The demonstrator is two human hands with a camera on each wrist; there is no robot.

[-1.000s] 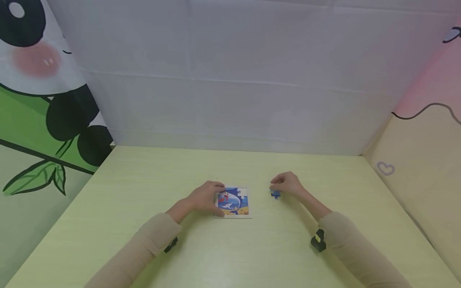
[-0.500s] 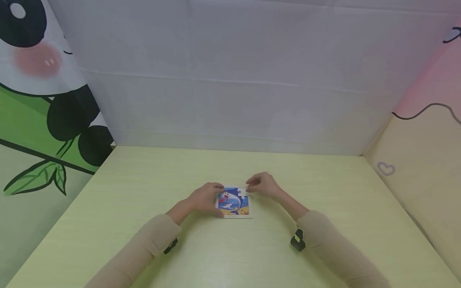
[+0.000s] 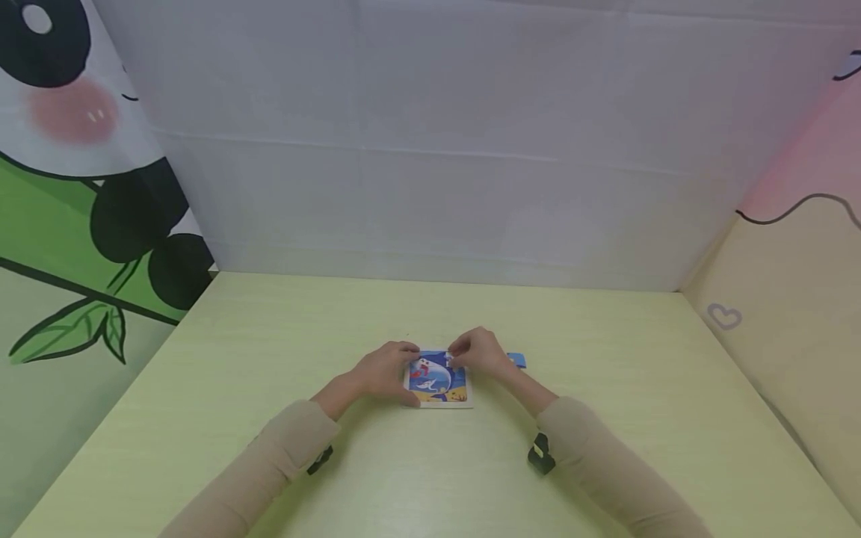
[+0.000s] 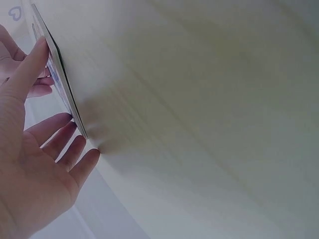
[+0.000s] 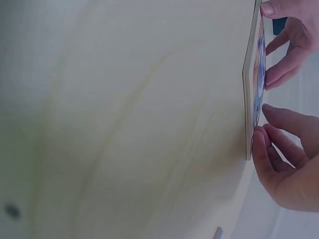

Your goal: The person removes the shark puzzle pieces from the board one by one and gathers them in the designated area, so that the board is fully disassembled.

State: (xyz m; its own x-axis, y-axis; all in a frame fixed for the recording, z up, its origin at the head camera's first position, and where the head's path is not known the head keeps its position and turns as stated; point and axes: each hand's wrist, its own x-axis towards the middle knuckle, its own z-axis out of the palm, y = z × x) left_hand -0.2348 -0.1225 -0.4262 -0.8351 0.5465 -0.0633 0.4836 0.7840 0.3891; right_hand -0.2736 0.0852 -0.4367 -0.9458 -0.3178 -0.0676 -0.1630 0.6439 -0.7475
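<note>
A small framed jigsaw puzzle (image 3: 440,405) with a whale picture lies on the table in the head view. My left hand (image 3: 383,371) holds its left side, with the thumb at the near corner and fingers at the far one. At the upper right corner, my right hand (image 3: 479,351) pinches a puzzle piece, mostly hidden by the fingers. In the right wrist view, the fingertips of the right hand (image 5: 294,154) are close against the board's face. A loose blue puzzle piece (image 3: 516,359) lies just right of the right hand.
The pale wood-look table (image 3: 323,314) extends around the puzzle. A whitish-grey sheet (image 3: 430,164) stands along its back edge. Painted walls flank it, a cartoon panda (image 3: 74,112) on the left and a small heart (image 3: 724,316) on the right.
My right hand has moved left from the loose pieces to the puzzle's upper right corner, where the gap is now partly covered. The left hand has stayed at the board's left side.
</note>
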